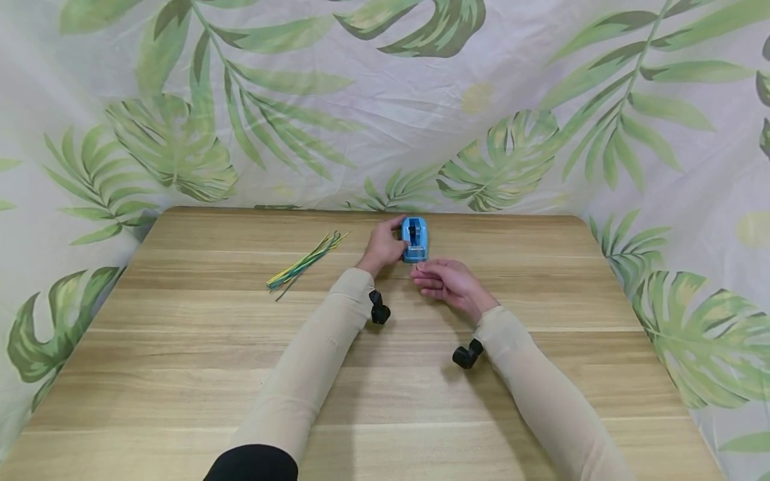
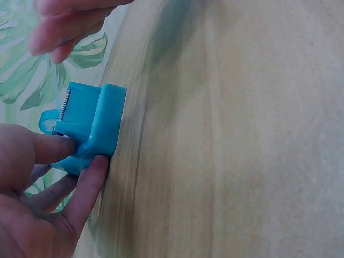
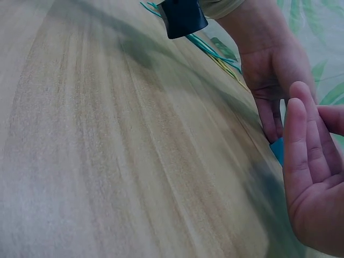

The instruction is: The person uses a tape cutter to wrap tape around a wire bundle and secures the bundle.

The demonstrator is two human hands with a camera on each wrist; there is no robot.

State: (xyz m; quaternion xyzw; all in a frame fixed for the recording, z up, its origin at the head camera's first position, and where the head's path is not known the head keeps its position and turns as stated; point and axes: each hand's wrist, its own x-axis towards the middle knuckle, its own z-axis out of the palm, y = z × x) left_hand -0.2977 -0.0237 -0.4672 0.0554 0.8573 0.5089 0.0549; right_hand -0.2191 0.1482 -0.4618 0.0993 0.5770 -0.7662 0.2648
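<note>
Curtained work booth: leaf-print cloth [image 1: 391, 100], table [image 1: 415, 394]

I have the right hand [image 3: 317, 180] at the right edge, partly cut off, some fingers pointing up. Beyond it, I see the left hand [image 3: 269, 70] reaching down, fingertips touching a blue object [image 3: 277, 151], of which I get only a corner. Green and yellow strands [image 3: 208, 49] lie on the wood-grain worktop [image 3: 123, 150], partly behind a black device [image 3: 183, 20] near a pale sleeve [image 3: 222, 7].

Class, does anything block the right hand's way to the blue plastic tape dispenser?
Nothing visible does: the right hand is close to the blue tape dispenser; the thin yellow and green strands lie well left.
</note>
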